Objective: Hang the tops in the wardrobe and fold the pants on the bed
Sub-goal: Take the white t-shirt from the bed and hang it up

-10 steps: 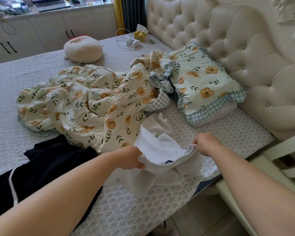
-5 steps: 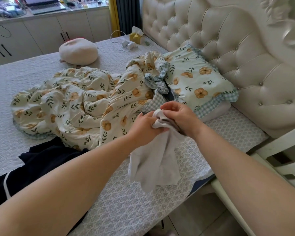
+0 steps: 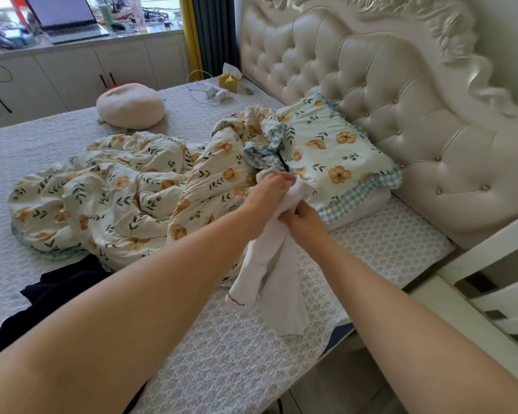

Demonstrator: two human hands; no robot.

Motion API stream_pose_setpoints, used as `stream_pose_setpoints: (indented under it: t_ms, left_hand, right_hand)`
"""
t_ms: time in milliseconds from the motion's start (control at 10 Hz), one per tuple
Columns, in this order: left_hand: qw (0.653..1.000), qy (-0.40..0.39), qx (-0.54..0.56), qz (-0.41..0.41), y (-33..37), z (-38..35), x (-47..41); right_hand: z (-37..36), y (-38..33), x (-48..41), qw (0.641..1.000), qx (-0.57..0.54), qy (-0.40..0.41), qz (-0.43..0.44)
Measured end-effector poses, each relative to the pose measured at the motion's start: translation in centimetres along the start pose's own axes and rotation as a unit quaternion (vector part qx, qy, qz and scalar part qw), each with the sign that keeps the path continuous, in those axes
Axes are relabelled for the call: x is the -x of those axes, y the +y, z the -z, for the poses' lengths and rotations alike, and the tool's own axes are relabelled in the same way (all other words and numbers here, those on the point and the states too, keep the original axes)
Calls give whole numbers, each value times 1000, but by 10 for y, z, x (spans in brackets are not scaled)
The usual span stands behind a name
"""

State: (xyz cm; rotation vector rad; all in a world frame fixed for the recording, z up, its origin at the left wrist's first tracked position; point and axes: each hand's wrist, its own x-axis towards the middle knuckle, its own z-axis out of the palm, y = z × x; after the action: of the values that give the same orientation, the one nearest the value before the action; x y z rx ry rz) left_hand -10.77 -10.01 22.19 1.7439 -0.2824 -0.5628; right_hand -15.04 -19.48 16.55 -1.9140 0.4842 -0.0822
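Observation:
A white garment (image 3: pixel 269 273) hangs bunched in the air above the bed's near edge, its loose end trailing down toward the bedcover. My left hand (image 3: pixel 266 195) grips its top end, close to the floral pillow. Just below, my right hand (image 3: pixel 304 219) is closed around the same bunched cloth. A dark navy garment with a white stripe (image 3: pixel 51 297) lies flat on the bed at the lower left, partly hidden by my left forearm.
A crumpled floral duvet (image 3: pixel 117 192) covers the bed's middle, and a floral pillow (image 3: pixel 335 153) leans at the tufted headboard (image 3: pixel 401 100). A round cream cushion (image 3: pixel 130 107) lies further back. A white chair frame (image 3: pixel 491 279) stands at the right of the bed (image 3: pixel 251 354).
The white garment was lifted off the bed and gathered from spread to bunched. My hands came together, then my left hand rose above my right, stretching the cloth vertically.

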Motion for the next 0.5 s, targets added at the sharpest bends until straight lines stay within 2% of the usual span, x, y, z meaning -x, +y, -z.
stream_pose_setpoints:
  t_ms: [100, 200, 300, 400, 500]
  left_hand:
    - [998, -62, 25, 10, 1, 9, -1]
    - [999, 25, 25, -29, -5, 11, -9]
    - [982, 104, 155, 27, -7, 11, -12]
    - [975, 68, 197, 74, -3, 5, -9]
    - [984, 87, 146, 60, 2, 23, -17]
  right_hand:
    - [10, -5, 0, 995, -84, 38, -41]
    - [15, -10, -3, 951, -295, 19, -88]
    - [8, -17, 0, 942, -331, -38, -45]
    - [7, -25, 1, 977, -208, -18, -32]
    - [28, -25, -6, 976, -151, 104, -120]
